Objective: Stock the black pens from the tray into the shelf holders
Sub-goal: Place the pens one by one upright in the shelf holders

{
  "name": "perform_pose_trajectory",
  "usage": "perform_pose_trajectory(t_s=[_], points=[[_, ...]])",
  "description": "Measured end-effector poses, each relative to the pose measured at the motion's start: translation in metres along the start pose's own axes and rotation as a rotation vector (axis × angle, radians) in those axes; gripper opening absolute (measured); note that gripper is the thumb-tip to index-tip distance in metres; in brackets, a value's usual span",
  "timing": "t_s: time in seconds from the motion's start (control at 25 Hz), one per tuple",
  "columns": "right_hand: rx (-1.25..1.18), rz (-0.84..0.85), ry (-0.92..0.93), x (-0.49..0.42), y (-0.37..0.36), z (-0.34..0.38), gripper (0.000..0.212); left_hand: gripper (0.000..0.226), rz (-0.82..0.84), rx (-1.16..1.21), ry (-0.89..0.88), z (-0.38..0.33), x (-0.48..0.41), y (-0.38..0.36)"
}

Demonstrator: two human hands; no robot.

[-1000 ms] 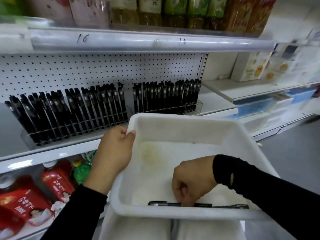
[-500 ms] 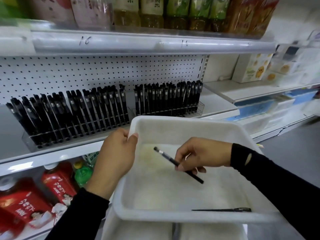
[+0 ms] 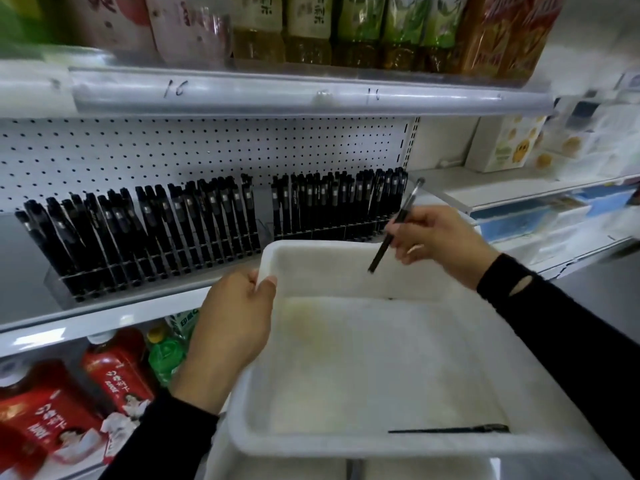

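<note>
My left hand (image 3: pixel 235 327) grips the left rim of the white tray (image 3: pixel 381 448), thumb hooked over its far-left corner. My right hand (image 3: pixel 440 242) pinches a black pen (image 3: pixel 393 230) above the tray's far edge, tilted with its tip up toward the right end of the right pen holder (image 3: pixel 339 206). One more black pen (image 3: pixel 450 429) lies flat at the tray's near right. The left pen holder (image 3: pixel 138 233) on the shelf is packed with several black pens, as is the right one.
A pegboard (image 3: pixel 207 147) backs the pen shelf. Drink bottles (image 3: pixel 346 26) line the shelf above, red cartons (image 3: pixel 114 375) and a green bottle (image 3: pixel 166 355) fill the shelf below. Boxed goods (image 3: pixel 509 143) stand on shelves to the right. Grey floor lies at the right.
My right hand picked one pen off the tray's near side, lifted it and carried it up and right toward the right holder. My left hand kept its grip on the tray.
</note>
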State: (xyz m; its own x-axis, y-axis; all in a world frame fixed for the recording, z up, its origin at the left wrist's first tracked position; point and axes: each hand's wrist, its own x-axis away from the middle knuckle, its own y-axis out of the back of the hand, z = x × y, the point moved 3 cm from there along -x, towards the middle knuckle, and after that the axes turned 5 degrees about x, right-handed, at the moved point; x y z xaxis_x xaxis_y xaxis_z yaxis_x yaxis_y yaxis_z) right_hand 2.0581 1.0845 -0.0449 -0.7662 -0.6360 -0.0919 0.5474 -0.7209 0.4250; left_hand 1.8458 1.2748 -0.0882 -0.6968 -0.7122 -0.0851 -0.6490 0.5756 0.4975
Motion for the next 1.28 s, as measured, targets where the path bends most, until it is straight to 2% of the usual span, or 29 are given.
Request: perform_pose_trajectory(t_s=[0.16,0.4,0.52,0.64,0.84,0.96,1.16,1.28], points=[[0.004,-0.306,-0.015,-0.05,0.04,-0.008,0.014,0.025,0.0,-0.013,-0.007,-0.002,0.0,-0.003],[0.23,-0.423,-0.009,-0.103,0.034,-0.032,0.016,0.025,-0.005,0.053,0.028,0.003,-0.005,-0.007],[0.425,-0.439,0.01,-0.12,0.024,-0.039,0.01,0.022,-0.009,0.038,0.032,0.005,-0.006,-0.008],[0.673,-0.436,0.02,-0.131,0.016,-0.037,0.016,0.022,-0.008,0.029,0.03,0.007,-0.007,-0.009],[0.926,-0.432,0.012,-0.138,0.011,-0.024,0.02,0.025,0.011,0.027,0.025,0.011,-0.01,-0.011],[0.968,-0.42,-0.033,-0.14,0.013,-0.019,0.015,0.026,0.009,0.039,0.029,0.011,-0.009,-0.011],[0.861,-0.415,-0.106,-0.14,0.019,-0.018,0.018,0.026,0.011,0.045,0.022,0.01,-0.008,-0.011],[0.935,-0.404,-0.083,-0.137,0.016,-0.02,0.018,0.027,0.011,0.04,0.028,0.01,-0.008,-0.011]])
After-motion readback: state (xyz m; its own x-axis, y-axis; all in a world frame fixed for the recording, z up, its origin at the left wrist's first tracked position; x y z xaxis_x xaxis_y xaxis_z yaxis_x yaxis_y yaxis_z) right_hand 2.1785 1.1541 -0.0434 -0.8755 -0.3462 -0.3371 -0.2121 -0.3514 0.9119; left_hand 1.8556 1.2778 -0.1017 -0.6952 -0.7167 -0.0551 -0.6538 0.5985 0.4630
